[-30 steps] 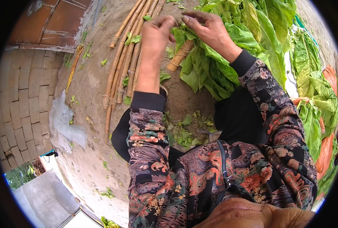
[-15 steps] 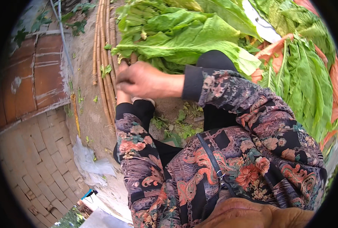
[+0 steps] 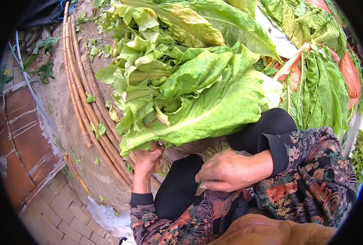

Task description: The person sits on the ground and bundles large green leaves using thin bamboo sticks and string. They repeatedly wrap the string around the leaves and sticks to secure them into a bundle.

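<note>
A thick bundle of large green leaves (image 3: 206, 118) lies in front of me, its cut stems to the left and a thin string among them. My left hand (image 3: 147, 158) is closed at the near edge of the bundle, around the short end of a bamboo pole (image 3: 157, 166) that shows below the leaves. The leaves hide part of its fingers. Over my lap, apart from the leaves, my right hand (image 3: 230, 170) has its fingers curled together. Whatever they may pinch is too small to make out.
Several long bamboo poles (image 3: 87, 104) lie on the dirt at the left. Beyond them are a rusty metal sheet (image 3: 26, 139) and paving bricks (image 3: 63, 208). Clear plastic (image 3: 110, 216) lies near my left sleeve. More leaves (image 3: 318, 90) with orange plastic (image 3: 350, 77) stand at the right.
My hands were close together at the stem end; the right has pulled back toward my lap. The leaf bundle now sits nearer in the view, and the view has shifted.
</note>
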A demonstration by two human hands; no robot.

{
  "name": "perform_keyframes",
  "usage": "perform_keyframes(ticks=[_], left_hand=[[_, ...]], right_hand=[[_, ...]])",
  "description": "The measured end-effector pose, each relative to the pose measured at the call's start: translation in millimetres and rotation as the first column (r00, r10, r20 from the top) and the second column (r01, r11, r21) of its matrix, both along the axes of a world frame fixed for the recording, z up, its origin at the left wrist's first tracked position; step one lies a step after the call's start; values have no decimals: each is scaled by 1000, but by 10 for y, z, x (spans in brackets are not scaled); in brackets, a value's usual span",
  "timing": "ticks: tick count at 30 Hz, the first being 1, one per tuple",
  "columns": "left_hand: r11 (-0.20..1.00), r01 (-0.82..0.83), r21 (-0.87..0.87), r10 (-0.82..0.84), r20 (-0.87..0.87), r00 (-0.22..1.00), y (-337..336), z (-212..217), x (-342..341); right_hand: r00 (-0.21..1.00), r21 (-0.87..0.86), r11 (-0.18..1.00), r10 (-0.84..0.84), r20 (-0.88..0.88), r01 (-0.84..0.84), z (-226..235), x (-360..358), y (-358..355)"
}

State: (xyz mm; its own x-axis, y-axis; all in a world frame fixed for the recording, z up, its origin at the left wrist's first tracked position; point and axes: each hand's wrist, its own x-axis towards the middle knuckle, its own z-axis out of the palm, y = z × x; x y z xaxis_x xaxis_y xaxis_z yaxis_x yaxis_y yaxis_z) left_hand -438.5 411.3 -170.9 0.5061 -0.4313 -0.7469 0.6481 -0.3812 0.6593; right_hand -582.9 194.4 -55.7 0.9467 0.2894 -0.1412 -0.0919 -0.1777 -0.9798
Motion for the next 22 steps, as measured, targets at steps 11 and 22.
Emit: perform_keyframes(ticks=[11, 22], left_hand=[[1000, -15, -18, 15, 10, 1000, -3, -446, 72], [997, -64, -47, 69, 124, 990, 250, 579, 132]], right_hand=[[964, -230, 948, -247, -95, 220, -590, 295, 367], [555, -264, 722, -671, -492, 639, 705, -46, -937]])
